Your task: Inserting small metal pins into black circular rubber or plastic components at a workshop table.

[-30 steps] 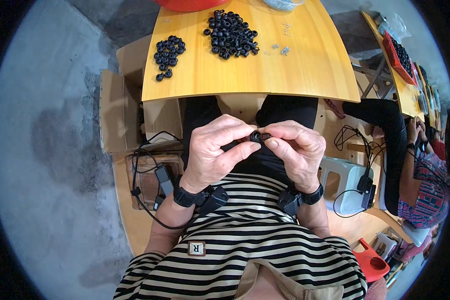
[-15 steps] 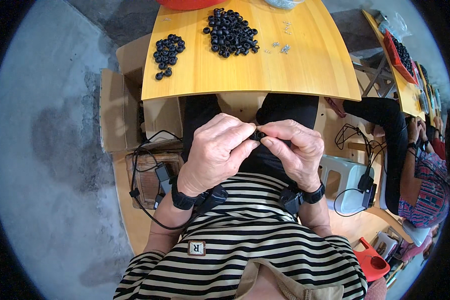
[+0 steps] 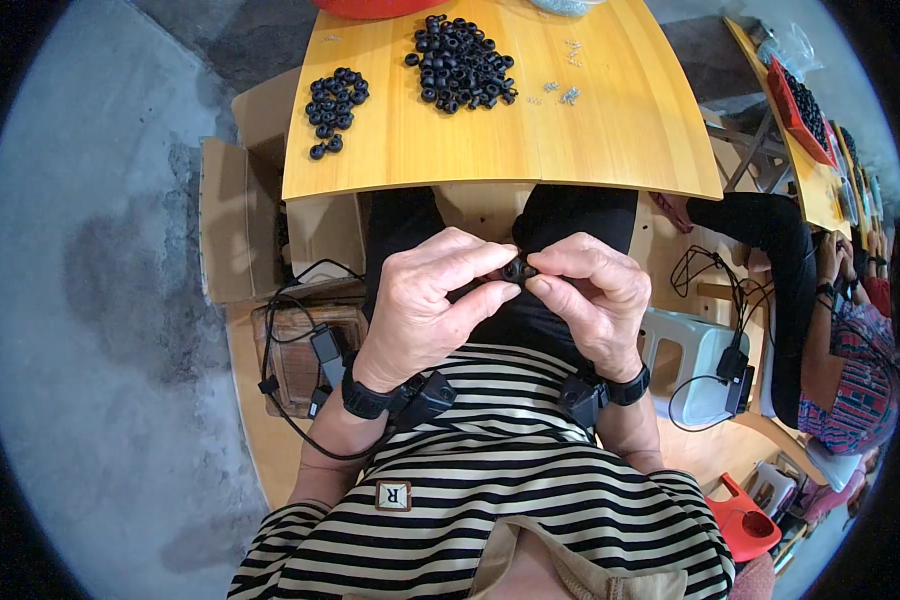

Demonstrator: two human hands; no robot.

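Over my lap, just off the table's near edge, my left hand (image 3: 436, 295) pinches a small black round part (image 3: 513, 270) between thumb and forefinger. My right hand (image 3: 595, 290) is closed at the part's other side, its thumb and forefinger pressed on the same piece. The fingertips hide most of the part, and whether a smaller piece sits in it cannot be made out. Ahead on the wooden table (image 3: 570, 150) lie a large pile of black ring-like parts (image 3: 460, 65) and a smaller pile of black round parts (image 3: 336, 103) to its left.
Tiny silvery metal pieces (image 3: 569, 96) lie right of the large pile. A red container (image 3: 380, 6) and a clear container (image 3: 567, 5) stand at the far edge. An open cardboard box (image 3: 240, 215) is at left, a white stool (image 3: 685, 350) at right. Another person (image 3: 840, 360) sits far right.
Both hands stay in front of me with the part between them. The part shows slightly more between the fingertips, and the fingers have shifted a little.
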